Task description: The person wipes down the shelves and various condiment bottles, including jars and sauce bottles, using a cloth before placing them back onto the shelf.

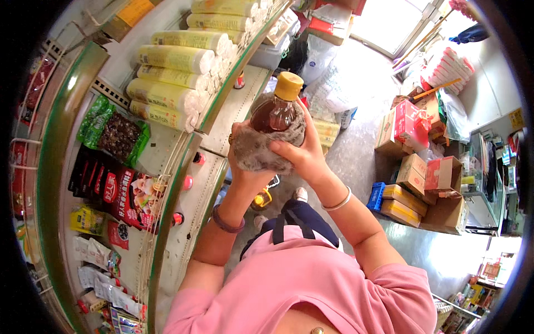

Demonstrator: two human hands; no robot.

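Observation:
Between my two hands, in front of my chest, is a clear bottle (267, 116) of dark brown liquid with a yellow cap (288, 85). A fuzzy grey-brown cloth (259, 151) wraps around its body. My left hand (246, 175) grips the wrapped bottle from the left, and the cloth hides part of its fingers. From the right my right hand (308, 152) grips it, with the thumb pressed on the front of the cloth. The bottle's lower part is covered, and the cap is on.
Left of me, a shelf holds yellow-wrapped rolls (175, 58), a green bag of dark dried food (119, 133) and red-and-black packets (125, 190). Small red-topped jars (187, 182) stand on the lower shelf. Cardboard boxes (442, 213) and a blue crate (376, 196) are on the right.

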